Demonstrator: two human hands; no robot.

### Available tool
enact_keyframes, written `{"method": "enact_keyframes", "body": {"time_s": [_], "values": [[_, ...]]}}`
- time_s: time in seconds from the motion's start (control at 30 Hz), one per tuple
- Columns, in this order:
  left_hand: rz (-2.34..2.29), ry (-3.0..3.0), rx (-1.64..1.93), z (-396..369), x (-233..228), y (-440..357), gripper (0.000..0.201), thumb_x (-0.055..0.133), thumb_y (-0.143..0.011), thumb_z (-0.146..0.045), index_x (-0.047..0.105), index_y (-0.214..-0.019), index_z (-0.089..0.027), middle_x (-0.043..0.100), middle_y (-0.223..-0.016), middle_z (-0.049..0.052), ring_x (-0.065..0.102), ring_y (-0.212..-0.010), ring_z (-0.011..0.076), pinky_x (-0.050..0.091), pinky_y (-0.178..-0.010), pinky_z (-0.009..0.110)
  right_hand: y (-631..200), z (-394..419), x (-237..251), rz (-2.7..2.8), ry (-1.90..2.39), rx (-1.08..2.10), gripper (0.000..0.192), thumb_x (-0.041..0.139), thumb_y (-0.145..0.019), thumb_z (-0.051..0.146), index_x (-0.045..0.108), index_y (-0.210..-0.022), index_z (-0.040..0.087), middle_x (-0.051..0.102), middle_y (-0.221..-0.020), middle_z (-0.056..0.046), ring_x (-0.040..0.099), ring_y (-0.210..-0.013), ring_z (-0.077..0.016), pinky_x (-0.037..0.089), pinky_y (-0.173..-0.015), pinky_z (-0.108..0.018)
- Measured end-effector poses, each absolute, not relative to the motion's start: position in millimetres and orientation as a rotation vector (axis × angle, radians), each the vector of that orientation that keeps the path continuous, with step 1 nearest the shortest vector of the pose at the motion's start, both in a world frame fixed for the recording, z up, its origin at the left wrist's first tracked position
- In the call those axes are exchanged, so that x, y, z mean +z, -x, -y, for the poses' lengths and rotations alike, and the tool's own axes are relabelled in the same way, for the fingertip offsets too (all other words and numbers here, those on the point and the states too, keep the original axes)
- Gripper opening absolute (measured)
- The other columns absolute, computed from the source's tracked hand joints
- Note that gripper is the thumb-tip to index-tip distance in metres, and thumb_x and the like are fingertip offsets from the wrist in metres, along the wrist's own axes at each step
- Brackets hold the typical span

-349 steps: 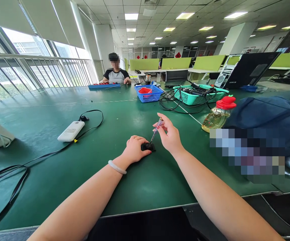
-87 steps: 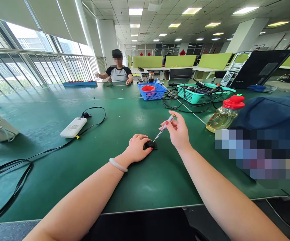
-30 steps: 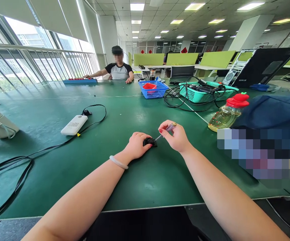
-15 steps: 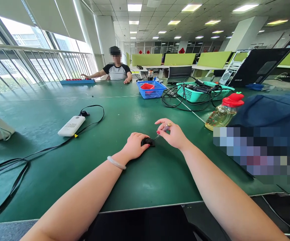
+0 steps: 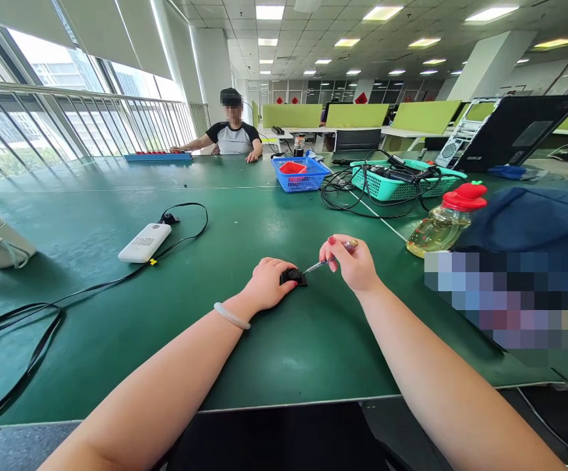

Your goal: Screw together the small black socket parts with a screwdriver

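Note:
My left hand (image 5: pixel 270 284) rests on the green table and grips a small black part (image 5: pixel 292 275) with a flat base; its exact kind is too small to tell. In my right hand (image 5: pixel 350 261) is a screwdriver (image 5: pixel 317 265), held between thumb and fingers with the handle partly hidden. Its thin metal shaft slants down to the left, and the tip meets or nearly meets the right side of the black part.
A white power bank (image 5: pixel 145 243) with a black cable lies to the left. Ahead are a blue basket (image 5: pixel 300 182) and a teal basket (image 5: pixel 387 190) with tangled cables. A red-capped bottle (image 5: pixel 436 229) stands at the right. Across the table sits a person (image 5: pixel 235 137).
My right hand has shifted slightly right and re-gripped the screwdriver, whose shaft now lies flatter. My left hand keeps hold of the black part. The whole view has shifted a little.

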State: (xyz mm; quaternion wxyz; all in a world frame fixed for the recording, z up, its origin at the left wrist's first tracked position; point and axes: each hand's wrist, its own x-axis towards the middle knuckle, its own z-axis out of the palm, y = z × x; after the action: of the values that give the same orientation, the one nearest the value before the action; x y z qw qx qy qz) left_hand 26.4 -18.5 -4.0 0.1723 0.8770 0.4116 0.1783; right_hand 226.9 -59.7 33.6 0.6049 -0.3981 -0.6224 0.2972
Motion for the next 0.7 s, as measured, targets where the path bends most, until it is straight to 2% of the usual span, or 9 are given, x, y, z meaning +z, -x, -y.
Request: {"method": "enact_keyframes", "body": {"time_s": [0.2,0.4,0.53,0.7], "values": [[-1.162,-2.491,0.506,17,-6,-27,0.033,0.062,-0.088,-0.033,0.068,-0.12,-0.028,0.069,-0.127,0.003,0.051,-0.128,0.0284,0.038,-0.114,0.047,-225,61,34,1.449,0.929,0.709,0.061,0.062,-0.081,0.072,0.053,-0.049,0.021,0.046,-0.044,0.001,0.048,-0.047,-0.0141,0.038,-0.049,-0.03],[-1.138,-2.495,0.513,17,-5,-27,0.03,0.062,-0.088,-0.033,0.068,-0.117,-0.028,0.07,-0.125,0.003,0.052,-0.126,0.0276,0.038,-0.114,0.047,-225,61,34,1.471,0.942,0.692,0.058,0.06,-0.085,0.064,0.05,-0.047,0.022,0.045,-0.044,0.0,0.051,-0.052,-0.0164,0.042,-0.054,-0.032],[-1.155,-2.484,0.511,18,-4,-27,0.031,0.062,-0.088,-0.032,0.068,-0.118,-0.027,0.07,-0.125,0.003,0.051,-0.127,0.0285,0.039,-0.113,0.048,-227,55,28,1.422,0.899,0.69,0.051,0.058,-0.086,0.049,0.046,-0.044,0.024,0.038,-0.04,0.002,0.054,-0.055,-0.0187,0.05,-0.066,-0.037],[-1.169,-2.481,0.489,18,-3,-28,0.031,0.062,-0.088,-0.032,0.068,-0.118,-0.026,0.069,-0.127,0.004,0.051,-0.128,0.0294,0.039,-0.113,0.049,-228,45,18,1.28,0.837,0.734,0.044,0.055,-0.082,0.038,0.045,-0.041,0.025,0.036,-0.039,0.003,0.052,-0.053,-0.0178,0.054,-0.078,-0.043]]}}
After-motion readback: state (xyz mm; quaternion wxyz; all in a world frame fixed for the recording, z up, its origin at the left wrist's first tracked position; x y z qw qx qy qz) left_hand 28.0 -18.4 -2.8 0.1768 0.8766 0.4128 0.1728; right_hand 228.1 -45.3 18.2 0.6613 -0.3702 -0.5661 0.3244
